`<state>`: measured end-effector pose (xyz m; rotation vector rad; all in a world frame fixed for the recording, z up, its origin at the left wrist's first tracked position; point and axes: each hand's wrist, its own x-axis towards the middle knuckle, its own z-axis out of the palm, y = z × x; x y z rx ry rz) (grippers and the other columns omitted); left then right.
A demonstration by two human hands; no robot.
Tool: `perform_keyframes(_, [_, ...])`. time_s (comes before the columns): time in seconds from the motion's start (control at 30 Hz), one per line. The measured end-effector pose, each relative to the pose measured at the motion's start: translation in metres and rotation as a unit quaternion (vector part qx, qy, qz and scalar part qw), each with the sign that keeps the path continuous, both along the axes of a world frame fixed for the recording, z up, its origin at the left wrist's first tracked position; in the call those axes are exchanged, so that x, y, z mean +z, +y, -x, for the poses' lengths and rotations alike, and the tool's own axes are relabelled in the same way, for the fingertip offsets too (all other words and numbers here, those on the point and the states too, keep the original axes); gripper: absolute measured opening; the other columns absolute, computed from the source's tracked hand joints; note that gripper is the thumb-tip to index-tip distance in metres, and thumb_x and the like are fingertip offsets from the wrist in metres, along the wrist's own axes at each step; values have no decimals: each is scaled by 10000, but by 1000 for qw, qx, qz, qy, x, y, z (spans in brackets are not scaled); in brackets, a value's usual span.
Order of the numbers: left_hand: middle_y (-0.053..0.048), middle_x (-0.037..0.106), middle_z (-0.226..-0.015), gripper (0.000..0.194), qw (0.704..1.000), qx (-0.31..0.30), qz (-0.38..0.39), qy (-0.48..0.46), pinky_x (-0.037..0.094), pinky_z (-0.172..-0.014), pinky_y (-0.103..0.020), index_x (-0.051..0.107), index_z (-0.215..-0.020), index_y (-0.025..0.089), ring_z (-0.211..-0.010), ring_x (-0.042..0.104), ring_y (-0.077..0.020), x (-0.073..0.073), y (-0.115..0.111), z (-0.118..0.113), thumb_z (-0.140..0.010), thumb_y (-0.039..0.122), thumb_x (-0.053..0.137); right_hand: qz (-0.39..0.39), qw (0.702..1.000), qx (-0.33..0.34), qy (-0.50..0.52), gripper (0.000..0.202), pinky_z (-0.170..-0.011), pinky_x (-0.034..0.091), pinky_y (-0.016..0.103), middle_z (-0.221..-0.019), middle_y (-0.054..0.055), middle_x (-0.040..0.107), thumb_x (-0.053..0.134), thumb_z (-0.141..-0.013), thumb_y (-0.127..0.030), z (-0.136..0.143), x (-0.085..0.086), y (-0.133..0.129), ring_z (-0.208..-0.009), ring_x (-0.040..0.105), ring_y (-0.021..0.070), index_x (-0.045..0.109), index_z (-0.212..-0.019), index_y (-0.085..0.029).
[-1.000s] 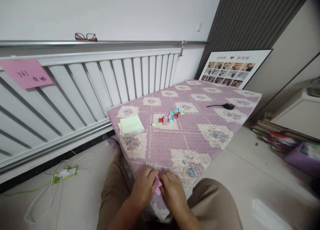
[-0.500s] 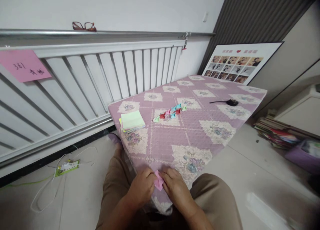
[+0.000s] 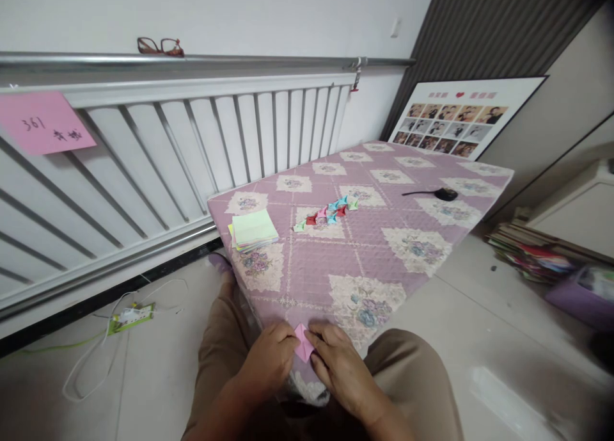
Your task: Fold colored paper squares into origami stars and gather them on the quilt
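A small piece of folded pink paper (image 3: pixel 303 344) lies at the near corner of the cloth-covered table (image 3: pixel 330 262), with a crease down its middle. My left hand (image 3: pixel 274 354) grips its left edge between thumb and fingers. On the right edge, the fingers of my right hand (image 3: pixel 336 358) are closed on the same paper. Farther up the table is a cluster of several small folded paper pieces (image 3: pixel 322 214) in green, red, pink and blue. A stack of square paper sheets (image 3: pixel 254 228), pale green on top, sits near the left edge.
A dark object with a thin handle (image 3: pixel 446 194) lies at the table's far right. Beyond the left side stands a white radiator (image 3: pixel 268 134). A power strip (image 3: pixel 132 317) with cables is on the floor at left.
The pink paper shows slightly more between my hands, and the fingers of my right hand have shifted a little on it. The stack and the folded pieces stay in place.
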<state>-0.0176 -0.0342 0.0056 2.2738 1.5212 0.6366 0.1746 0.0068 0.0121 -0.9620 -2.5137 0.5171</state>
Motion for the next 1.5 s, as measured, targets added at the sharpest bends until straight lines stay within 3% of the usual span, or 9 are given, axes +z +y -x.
perform_keyframes(0.13, [-49, 619, -961, 284, 1000, 5, -8, 25, 440, -861, -336, 649, -972, 190, -919, 533, -194, -2, -3, 0, -811, 43, 467, 6, 1000, -19, -12, 369, -907, 451, 407, -1143, 95, 599, 525, -848, -169, 3, 2, -3, -1048, 539, 235, 591, -1205, -233])
perform_keyframes(0.3, [-51, 630, -988, 270, 998, 11, -9, 67, 437, -882, -348, 637, -1014, 190, -939, 533, -203, -8, -7, 0, -837, 60, 481, -19, 997, -71, -13, 328, -896, 450, 423, -1105, 85, 617, 603, -822, -181, 9, -7, -6, -1010, 559, 242, 622, -1146, -229])
perform_keyframes(0.67, [-84, 535, -1292, 398, 976, 64, -63, 199, 427, -898, -402, 482, -1302, 308, -1149, 474, -267, -25, -38, -13, -911, 236, 495, 6, 999, -42, 14, 335, -956, 415, 397, -1148, 65, 610, 556, -837, -157, 1, -8, -1, -1098, 526, 220, 611, -1155, -245])
perform_keyframes(0.77, [-97, 529, -1320, 429, 971, 65, -93, 212, 404, -921, -435, 451, -1338, 304, -1184, 453, -281, -33, -42, -13, -912, 270, 496, 19, 997, -78, 11, 285, -926, 423, 398, -1121, 70, 623, 509, -887, -236, 6, -6, 9, -1062, 544, 216, 606, -1155, -246])
perform_keyframes(0.93, [-89, 513, -1351, 475, 967, 82, -113, 214, 386, -940, -465, 436, -1354, 317, -1218, 425, -290, -50, -46, -15, -891, 251, 518, -10, 985, -159, -69, 534, -981, 333, 539, -1356, 123, 492, 583, -842, -362, 32, -8, 26, -1257, 396, 323, 450, -1346, -247])
perform_keyframes(1.13, [-67, 478, -1394, 519, 961, 118, -126, 217, 335, -981, -502, 405, -1374, 355, -1271, 362, -298, -64, -52, -19, -880, 227, 504, 0, 975, -161, -150, 602, -1019, 213, 610, -1488, 131, 332, 588, -828, -453, 50, -11, 43, -1349, 259, 359, 428, -1369, -242])
perform_keyframes(1.27, [-61, 510, -1360, 459, 949, 149, -167, 220, 307, -984, -526, 455, -1334, 378, -1261, 361, -307, -66, -52, -21, -885, 305, 516, -1, 974, -158, -161, 612, -1028, 179, 617, -1509, 119, 291, 556, -841, -472, 52, -12, 50, -1367, 222, 350, 396, -1389, -253])
perform_keyframes(1.4, [-44, 509, -1355, 448, 941, 153, -190, 234, 269, -1008, -533, 468, -1319, 396, -1260, 354, -304, -66, -51, -21, -883, 301, 518, -3, 978, -160, -136, 593, -1019, 216, 617, -1486, 121, 336, 549, -844, -472, 50, -12, 52, -1349, 263, 351, 417, -1375, -245])
perform_keyframes(1.5, [-42, 493, -1371, 465, 943, 139, -176, 244, 278, -1002, -522, 444, -1339, 390, -1270, 336, -301, -62, -52, -19, -889, 283, 501, -20, 985, -163, -49, 421, -989, 336, 511, -1344, 129, 507, 503, -890, -345, 42, -11, 46, -1243, 428, 296, 508, -1291, -216])
